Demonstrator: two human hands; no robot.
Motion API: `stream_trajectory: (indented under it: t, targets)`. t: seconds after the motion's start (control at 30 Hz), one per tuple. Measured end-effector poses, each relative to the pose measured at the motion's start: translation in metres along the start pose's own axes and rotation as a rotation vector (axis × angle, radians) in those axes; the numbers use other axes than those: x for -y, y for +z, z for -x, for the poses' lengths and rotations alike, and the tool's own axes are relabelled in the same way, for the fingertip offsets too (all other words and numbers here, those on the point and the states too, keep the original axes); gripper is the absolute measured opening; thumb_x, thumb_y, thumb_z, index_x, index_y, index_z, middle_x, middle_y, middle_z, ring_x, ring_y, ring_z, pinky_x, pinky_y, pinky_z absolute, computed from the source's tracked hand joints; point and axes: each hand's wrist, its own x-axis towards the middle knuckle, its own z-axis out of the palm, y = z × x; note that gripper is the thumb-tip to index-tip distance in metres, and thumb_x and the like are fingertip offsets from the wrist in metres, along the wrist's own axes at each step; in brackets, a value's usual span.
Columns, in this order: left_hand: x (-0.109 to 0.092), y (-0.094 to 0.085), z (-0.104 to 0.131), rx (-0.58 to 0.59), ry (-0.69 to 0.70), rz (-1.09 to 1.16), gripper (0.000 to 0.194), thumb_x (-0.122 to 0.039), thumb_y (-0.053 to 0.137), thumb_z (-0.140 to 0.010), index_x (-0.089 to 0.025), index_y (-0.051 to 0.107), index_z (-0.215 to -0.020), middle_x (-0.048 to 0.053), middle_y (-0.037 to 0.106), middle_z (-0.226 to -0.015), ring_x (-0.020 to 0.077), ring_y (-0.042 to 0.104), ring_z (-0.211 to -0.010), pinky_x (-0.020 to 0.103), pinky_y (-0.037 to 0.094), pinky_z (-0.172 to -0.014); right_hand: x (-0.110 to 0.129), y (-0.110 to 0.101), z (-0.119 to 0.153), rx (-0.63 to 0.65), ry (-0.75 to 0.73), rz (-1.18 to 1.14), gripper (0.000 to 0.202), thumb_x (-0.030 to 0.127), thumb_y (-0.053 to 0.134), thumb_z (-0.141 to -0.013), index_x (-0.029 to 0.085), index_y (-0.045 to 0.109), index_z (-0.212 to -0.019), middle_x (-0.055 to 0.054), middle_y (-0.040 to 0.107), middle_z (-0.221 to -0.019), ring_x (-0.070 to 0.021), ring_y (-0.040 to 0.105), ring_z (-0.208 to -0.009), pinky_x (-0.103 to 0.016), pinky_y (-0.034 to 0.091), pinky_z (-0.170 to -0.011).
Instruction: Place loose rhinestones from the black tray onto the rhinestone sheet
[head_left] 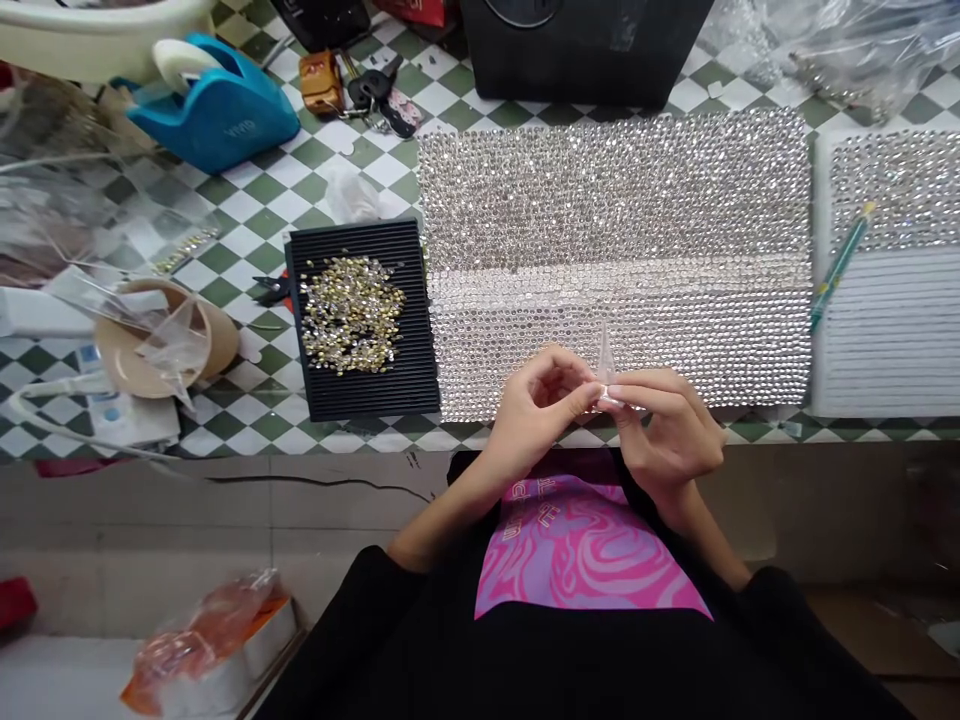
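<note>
My left hand and my right hand meet at the table's front edge, fingers closed on a small clear plastic cone. Its narrow tip points away from me, and both hands pinch its wide end. Beneath and beyond them lies a wide sheet of rhinestones in close rows, crossed by a paler band. Left of the sheet, a black ridged tray bears a heap of loose gold and clear rhinestones.
At right, a green pen rests on a white ridged board partly covered in stones. A blue tape dispenser, keys and a black box stand at the back. A cardboard roll with plastic cones sits left, beside pliers.
</note>
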Motion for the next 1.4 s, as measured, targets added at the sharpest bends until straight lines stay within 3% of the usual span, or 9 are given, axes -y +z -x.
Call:
stream_trajectory:
  t: [0.23,0.5,0.63,0.97,1.2,1.4]
  targets:
    - [0.006,0.000,0.003,0.043,0.087,-0.094,0.018,-0.034,0.075,-0.085,-0.018,0.068,-0.090,0.001,0.067,-0.089,0.0091,0.065,-0.081,0.020,0.055,-0.076,-0.001,0.004,0.006,-0.111,0.127,-0.082,0.030,0.001,0.073,-0.074,0.020,0.068,-0.096,-0.001,0.071,-0.086,-0.0137,0.068,-0.081,-0.028,0.056,-0.068]
    - [0.011,0.008,0.000,0.059,0.116,-0.025,0.011,-0.026,0.075,-0.086,-0.018,0.068,-0.088,0.000,0.068,-0.090,0.0086,0.066,-0.087,0.019,0.055,-0.081,-0.001,0.002,0.004,-0.117,0.276,-0.280,0.025,0.001,0.071,-0.074,0.019,0.064,-0.090,-0.001,0.066,-0.086,-0.0115,0.064,-0.081,-0.026,0.053,-0.069]
    - [0.014,0.012,-0.001,0.044,0.148,0.016,0.010,-0.024,0.075,-0.085,-0.018,0.066,-0.086,0.000,0.066,-0.092,0.0087,0.065,-0.092,0.020,0.054,-0.085,0.001,0.005,0.000,-0.189,0.345,-0.382,0.029,0.004,0.071,-0.076,0.023,0.058,-0.094,0.002,0.065,-0.083,-0.0113,0.063,-0.076,-0.026,0.053,-0.067]
    - [0.012,0.014,-0.004,0.008,0.133,-0.037,0.022,-0.033,0.078,-0.083,-0.020,0.062,-0.091,-0.001,0.063,-0.088,0.0079,0.062,-0.082,0.018,0.052,-0.075,-0.003,0.005,0.000,-0.169,0.397,-0.431,0.031,0.004,0.070,-0.078,0.022,0.056,-0.099,0.003,0.063,-0.085,-0.0084,0.064,-0.077,-0.023,0.054,-0.069]
    - [0.009,0.016,-0.007,-0.038,-0.006,0.024,0.036,-0.049,0.081,-0.076,-0.019,0.062,-0.084,-0.001,0.063,-0.083,0.0095,0.060,-0.076,0.021,0.051,-0.069,-0.008,0.004,0.004,-0.024,0.436,-0.402,0.025,0.015,0.072,-0.081,0.024,0.069,-0.104,-0.001,0.062,-0.093,-0.0101,0.063,-0.089,-0.023,0.056,-0.076]
    - [0.009,0.018,-0.010,-0.010,-0.128,0.132,0.042,-0.050,0.085,-0.070,-0.018,0.060,-0.081,-0.002,0.063,-0.077,0.0095,0.060,-0.073,0.022,0.051,-0.070,-0.011,0.009,0.006,-0.064,0.465,-0.426,0.020,0.023,0.072,-0.084,0.028,0.071,-0.103,-0.001,0.060,-0.095,-0.0108,0.062,-0.089,-0.024,0.054,-0.073]
